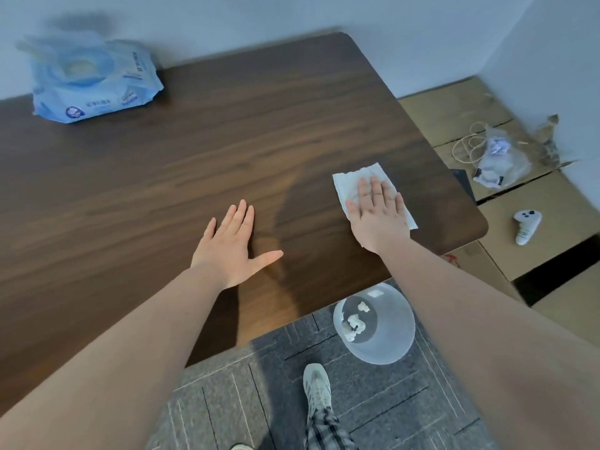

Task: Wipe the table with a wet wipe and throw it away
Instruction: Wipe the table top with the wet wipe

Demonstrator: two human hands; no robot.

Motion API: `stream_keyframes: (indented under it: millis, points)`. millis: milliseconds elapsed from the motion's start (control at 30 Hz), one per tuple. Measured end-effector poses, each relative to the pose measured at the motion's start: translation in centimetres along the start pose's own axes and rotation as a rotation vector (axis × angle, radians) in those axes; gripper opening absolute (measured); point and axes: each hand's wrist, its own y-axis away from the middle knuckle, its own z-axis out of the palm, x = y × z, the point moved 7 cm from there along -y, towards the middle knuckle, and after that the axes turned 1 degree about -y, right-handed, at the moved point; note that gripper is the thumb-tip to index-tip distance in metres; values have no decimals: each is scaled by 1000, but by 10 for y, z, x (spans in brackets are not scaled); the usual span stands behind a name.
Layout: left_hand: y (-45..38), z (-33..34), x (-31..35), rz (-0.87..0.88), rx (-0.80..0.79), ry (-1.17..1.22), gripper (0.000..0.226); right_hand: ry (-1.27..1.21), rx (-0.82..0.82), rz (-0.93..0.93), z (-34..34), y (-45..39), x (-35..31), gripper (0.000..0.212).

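Observation:
A white wet wipe (352,180) lies spread flat on the dark wooden table (194,177), near its right edge. My right hand (378,217) presses down on the wipe with palm flat and fingers stretched out, covering its near half. My left hand (232,250) rests flat on the bare table to the left, fingers apart and holding nothing. On the floor below the table's front right corner stands a translucent bin (401,345) with a few crumpled white wipes inside.
A blue pack of wet wipes (94,79) sits at the table's far left. Flattened cardboard (454,115) covers the floor on the right, with a plastic bag (500,157), a cord and a white controller (526,225). My shoe (316,388) is on grey carpet.

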Motion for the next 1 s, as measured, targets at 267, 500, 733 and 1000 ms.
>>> stream_keyframes:
  millis: [267, 500, 733, 1000]
  points:
    - [106, 15, -140, -248, 44, 40, 105, 56, -31, -282, 47, 60, -162, 58]
    - [238, 38, -300, -583, 50, 103, 112, 128, -85, -572, 102, 135, -337, 58]
    - [356, 79, -413, -805, 11, 169, 119, 179, -121, -825, 156, 217, -483, 59]
    - [392, 106, -456, -797, 68, 182, 124, 232, -127, -1050, 203, 293, -605, 59]
